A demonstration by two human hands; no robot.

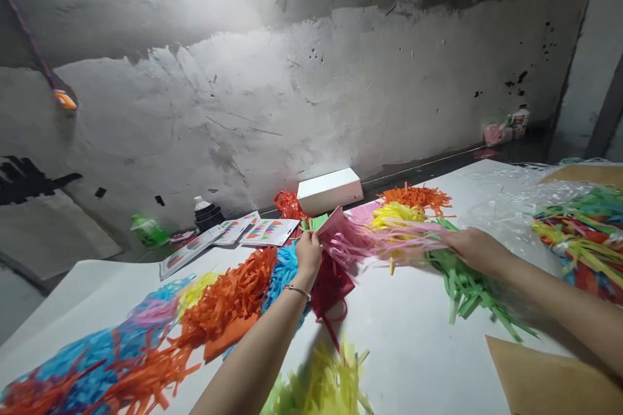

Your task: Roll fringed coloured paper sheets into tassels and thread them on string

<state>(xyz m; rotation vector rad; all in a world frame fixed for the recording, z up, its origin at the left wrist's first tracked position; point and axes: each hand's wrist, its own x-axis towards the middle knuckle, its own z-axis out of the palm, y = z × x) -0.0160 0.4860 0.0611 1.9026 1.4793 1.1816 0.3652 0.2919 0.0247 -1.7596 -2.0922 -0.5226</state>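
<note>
Left hand: the left hand [308,254], just left of frame centre, is closed in a pinch on the uncut end of the pink fringe [363,238], holding it up off the table.
Right hand: the right hand [474,248], right of centre, lies palm down with fingers laid over the loose pink strip ends; whether it grips or only presses them I cannot tell.
Pink fringe: stretched roughly level between the two hands, mid-frame, above the white table [413,337], its strips fanning toward the right.
Doing it well: as I judge it, the pinch should stay on the solid band, and the right hand should draw along the strips lightly so that the thin paper does not tear or tangle.
In the way: the green fringe [470,295] lies directly under the right hand, and the yellow fringe [396,213] touches the pink strips from behind; either could snag with them. A dark red piece [333,288] sits beneath the left hand.
Lower left: orange fringe [228,301] and blue fringe [78,363] are heaped together.
Bottom centre: pale yellow-green fringe [324,382].
Behind: a white box [329,190] and printed cards [270,231], near the wall.
Right edge: a multicoloured bundle [584,240] in clear plastic, and brown card [549,379] in the lower right corner.
</note>
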